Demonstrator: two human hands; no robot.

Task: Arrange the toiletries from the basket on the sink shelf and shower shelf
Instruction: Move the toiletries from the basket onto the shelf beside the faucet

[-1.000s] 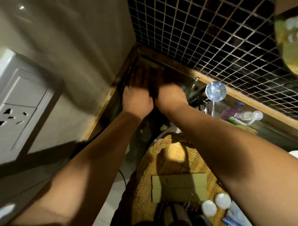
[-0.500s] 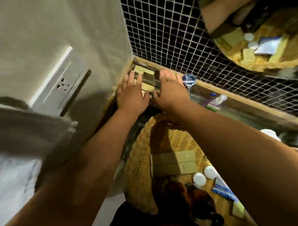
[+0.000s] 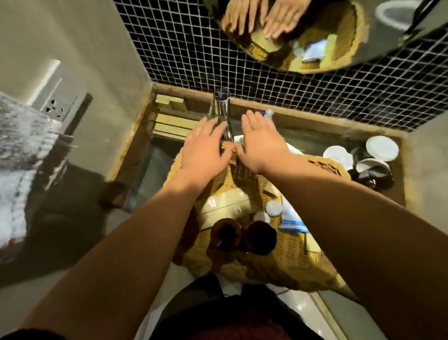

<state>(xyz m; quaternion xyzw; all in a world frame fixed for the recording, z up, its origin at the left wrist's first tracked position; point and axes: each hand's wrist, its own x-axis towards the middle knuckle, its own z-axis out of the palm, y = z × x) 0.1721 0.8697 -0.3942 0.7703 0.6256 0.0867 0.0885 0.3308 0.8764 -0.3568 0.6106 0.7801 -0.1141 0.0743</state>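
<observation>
A woven basket (image 3: 290, 246) sits on the sink below me. It holds pale flat boxes (image 3: 226, 208), two round white caps (image 3: 273, 208), a blue and white packet (image 3: 293, 222) and two dark brown bottles (image 3: 244, 237). More pale boxes (image 3: 173, 123) are stacked in the back left corner of the glass sink shelf (image 3: 316, 124). My left hand (image 3: 204, 149) and my right hand (image 3: 261, 142) hover flat over the basket's far rim, fingers straight, holding nothing. The tap (image 3: 224, 113) stands between them.
A small bottle (image 3: 266, 114) lies on the shelf beyond my right hand. White and dark lidded jars (image 3: 369, 161) crowd the right end. A mirror (image 3: 314, 24) hangs on the black mosaic wall. A wall socket (image 3: 58, 109) and a towel (image 3: 9, 158) are at left.
Both hands have pulled back from the stacked boxes in the shelf's left corner and now hover over the basket's far edge. The boxes stay in the corner.
</observation>
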